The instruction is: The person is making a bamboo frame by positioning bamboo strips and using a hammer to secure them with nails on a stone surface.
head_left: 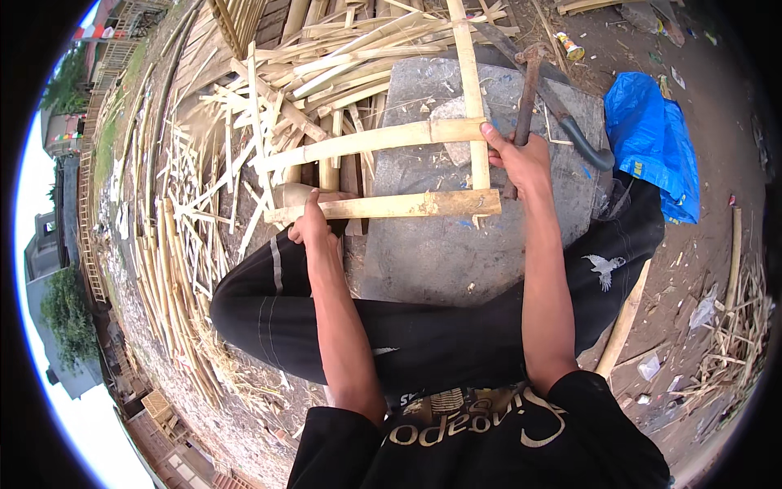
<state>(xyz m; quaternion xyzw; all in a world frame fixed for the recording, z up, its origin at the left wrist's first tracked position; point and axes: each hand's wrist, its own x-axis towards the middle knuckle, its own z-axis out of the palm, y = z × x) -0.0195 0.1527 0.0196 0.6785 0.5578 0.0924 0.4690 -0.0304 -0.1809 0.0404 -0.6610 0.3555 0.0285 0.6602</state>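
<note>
Head view: bamboo frame (407, 134) hung at 12 o'clock over grey board (448, 261). Left hand (314, 224), 10 o'clock: fingers curled closed round lower slat (399, 205). Right hand (523, 165), 2 o'clock: thumb and fingers pinched frame's corner; hammer (529, 90) passed behind palm, grip on it unclear. Blue plastic (652, 134) lay beyond.

Bamboo strips (350, 69), poles (173, 285), a hammer (528, 96) and dirt ground (696, 257) show an outdoor workshop.
</note>
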